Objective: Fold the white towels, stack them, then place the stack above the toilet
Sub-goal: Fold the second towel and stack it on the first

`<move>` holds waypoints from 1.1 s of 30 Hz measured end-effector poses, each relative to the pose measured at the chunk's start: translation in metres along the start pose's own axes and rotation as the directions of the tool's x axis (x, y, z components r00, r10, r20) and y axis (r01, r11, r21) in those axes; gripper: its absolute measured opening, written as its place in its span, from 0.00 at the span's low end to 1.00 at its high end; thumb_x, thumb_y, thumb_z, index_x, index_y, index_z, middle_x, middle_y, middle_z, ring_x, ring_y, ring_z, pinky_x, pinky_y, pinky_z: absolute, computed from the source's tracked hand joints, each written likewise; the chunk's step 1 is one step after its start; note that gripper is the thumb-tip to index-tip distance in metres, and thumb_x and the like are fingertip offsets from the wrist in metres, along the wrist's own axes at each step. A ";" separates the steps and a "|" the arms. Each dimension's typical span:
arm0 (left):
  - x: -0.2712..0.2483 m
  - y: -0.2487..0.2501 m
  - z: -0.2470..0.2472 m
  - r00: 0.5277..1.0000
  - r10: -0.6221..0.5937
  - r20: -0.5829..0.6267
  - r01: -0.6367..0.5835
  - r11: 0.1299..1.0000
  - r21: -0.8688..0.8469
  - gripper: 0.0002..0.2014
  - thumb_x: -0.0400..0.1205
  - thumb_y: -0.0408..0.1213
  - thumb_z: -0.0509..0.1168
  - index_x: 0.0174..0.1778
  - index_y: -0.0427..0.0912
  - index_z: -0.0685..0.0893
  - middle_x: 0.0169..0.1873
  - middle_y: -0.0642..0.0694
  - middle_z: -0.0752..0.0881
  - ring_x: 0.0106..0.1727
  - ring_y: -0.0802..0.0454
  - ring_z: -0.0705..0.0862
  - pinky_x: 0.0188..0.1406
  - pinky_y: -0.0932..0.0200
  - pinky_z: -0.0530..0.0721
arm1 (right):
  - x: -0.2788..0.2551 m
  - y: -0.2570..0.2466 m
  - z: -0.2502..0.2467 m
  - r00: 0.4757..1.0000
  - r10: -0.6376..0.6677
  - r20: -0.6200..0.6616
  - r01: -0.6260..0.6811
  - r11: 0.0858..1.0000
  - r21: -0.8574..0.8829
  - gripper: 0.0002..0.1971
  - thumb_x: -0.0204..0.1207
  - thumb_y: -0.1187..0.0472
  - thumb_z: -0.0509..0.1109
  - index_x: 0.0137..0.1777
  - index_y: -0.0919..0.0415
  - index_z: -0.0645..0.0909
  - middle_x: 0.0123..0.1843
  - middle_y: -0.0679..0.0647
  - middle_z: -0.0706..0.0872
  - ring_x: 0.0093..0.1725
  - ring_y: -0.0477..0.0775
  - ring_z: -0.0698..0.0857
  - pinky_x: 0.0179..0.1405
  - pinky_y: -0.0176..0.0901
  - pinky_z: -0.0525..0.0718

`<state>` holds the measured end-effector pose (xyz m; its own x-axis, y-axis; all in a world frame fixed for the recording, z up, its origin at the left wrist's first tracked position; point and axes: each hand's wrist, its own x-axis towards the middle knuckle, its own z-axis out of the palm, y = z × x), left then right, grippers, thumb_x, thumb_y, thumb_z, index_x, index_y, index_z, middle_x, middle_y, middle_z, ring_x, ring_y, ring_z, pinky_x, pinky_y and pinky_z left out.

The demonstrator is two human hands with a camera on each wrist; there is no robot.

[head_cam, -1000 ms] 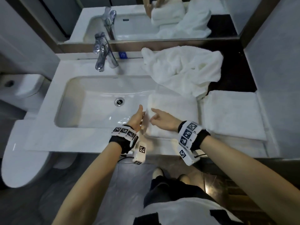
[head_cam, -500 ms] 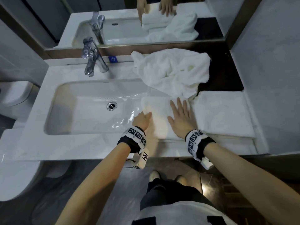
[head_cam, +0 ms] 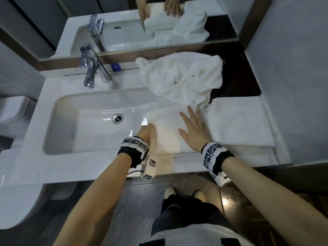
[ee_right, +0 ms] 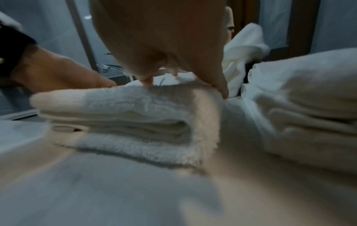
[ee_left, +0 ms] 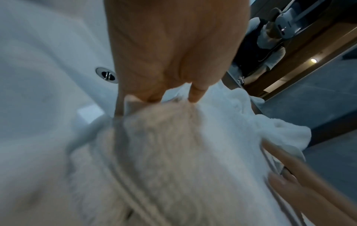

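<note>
A folded white towel [head_cam: 166, 125] lies on the counter, its left part over the sink's right rim. My right hand [head_cam: 192, 125] rests flat on top of it with the fingers spread. My left hand [head_cam: 150, 129] stands edge-on against the towel's left side with straight fingers; the mirror shows them pointing down along that side. In the left wrist view the fingertips [ee_left: 195, 94] touch the towel's edge [ee_left: 173, 152]. The right wrist view shows the towel's stacked layers [ee_right: 135, 114]. A second folded towel [head_cam: 237, 121] lies to the right, and a crumpled towel [head_cam: 182, 79] lies behind.
The white sink basin [head_cam: 85, 121] with its drain [head_cam: 118, 118] is to the left, and a chrome faucet [head_cam: 92, 68] stands at the back. A toilet [head_cam: 12, 110] is at the far left, below counter level. A grey wall [head_cam: 292, 86] bounds the counter on the right.
My right hand moved from the towel's left edge onto its top and now lies flat there. My left hand stays at the left side.
</note>
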<state>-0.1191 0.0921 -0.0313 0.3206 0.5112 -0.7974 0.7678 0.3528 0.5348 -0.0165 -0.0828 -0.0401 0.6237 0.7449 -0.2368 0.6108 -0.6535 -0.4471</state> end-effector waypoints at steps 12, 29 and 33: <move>0.014 -0.019 0.022 0.823 0.538 0.180 -0.541 0.647 0.538 0.32 0.84 0.60 0.49 0.80 0.66 0.41 0.83 0.52 0.32 0.81 0.41 0.65 0.81 0.33 0.51 | -0.028 0.012 -0.012 0.952 0.307 0.008 -0.292 0.896 0.335 0.39 0.80 0.52 0.65 0.84 0.57 0.46 0.81 0.63 0.64 0.79 0.64 0.65 0.78 0.59 0.65; -0.052 0.054 0.058 0.815 0.564 0.131 -0.558 0.825 -0.083 0.25 0.84 0.44 0.60 0.74 0.42 0.60 0.57 0.49 0.81 0.50 0.58 0.87 0.45 0.58 0.86 | -0.050 0.066 -0.090 0.912 0.296 -0.284 -0.008 0.704 0.710 0.31 0.81 0.64 0.64 0.81 0.54 0.57 0.80 0.51 0.65 0.78 0.48 0.65 0.74 0.39 0.63; -0.055 0.075 0.116 0.743 0.635 0.214 -0.645 0.764 -0.028 0.32 0.86 0.43 0.57 0.80 0.49 0.46 0.50 0.61 0.73 0.44 0.69 0.79 0.36 0.76 0.80 | -0.072 0.109 -0.125 0.826 0.402 -0.394 -0.072 0.770 0.634 0.29 0.79 0.65 0.65 0.80 0.55 0.62 0.79 0.53 0.68 0.76 0.50 0.68 0.73 0.38 0.64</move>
<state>-0.0147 -0.0006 0.0203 0.8439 0.4362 -0.3125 0.3642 -0.0381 0.9305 0.0668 -0.2244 0.0361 0.9533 0.2999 -0.0355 0.1159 -0.4718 -0.8740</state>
